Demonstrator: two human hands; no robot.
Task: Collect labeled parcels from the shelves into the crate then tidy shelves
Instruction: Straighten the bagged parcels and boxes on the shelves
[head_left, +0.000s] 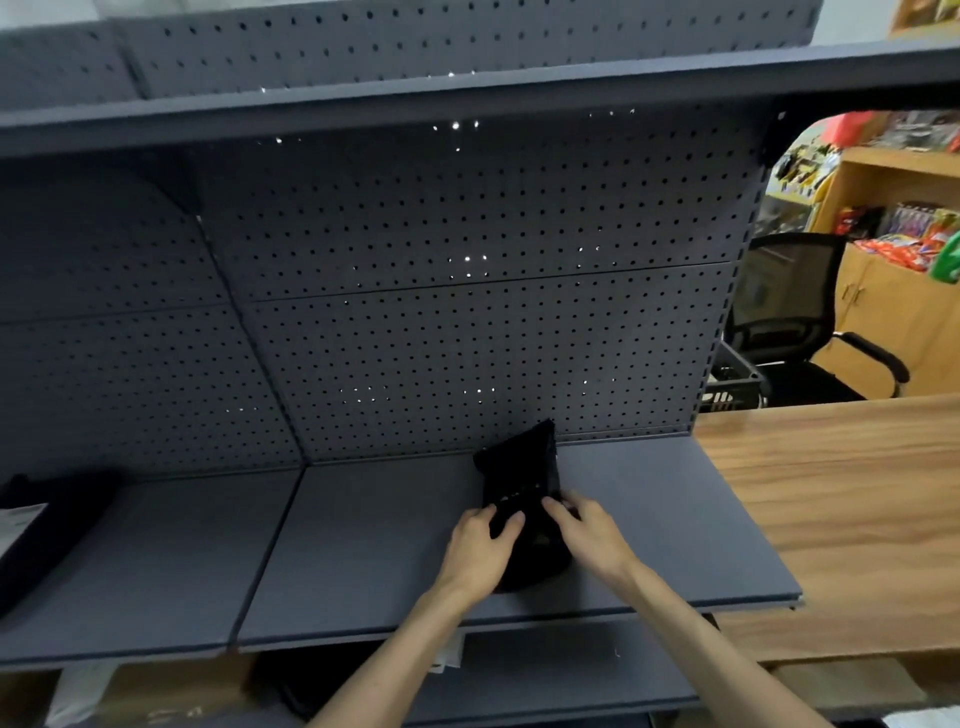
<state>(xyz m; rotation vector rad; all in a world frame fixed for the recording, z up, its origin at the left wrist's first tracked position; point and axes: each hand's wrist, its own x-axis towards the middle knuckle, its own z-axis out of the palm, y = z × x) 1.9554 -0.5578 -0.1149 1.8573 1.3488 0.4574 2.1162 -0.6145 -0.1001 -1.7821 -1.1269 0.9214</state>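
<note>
Both hands (535, 545) apparently gripping black parcel (519, 467) on shelf (363, 545).

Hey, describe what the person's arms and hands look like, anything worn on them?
Both forearms are bare as far as the picture shows, with no sleeves in view. The left hand and right hand wear no gloves, and no rings, watch or wristband can be seen.
</note>
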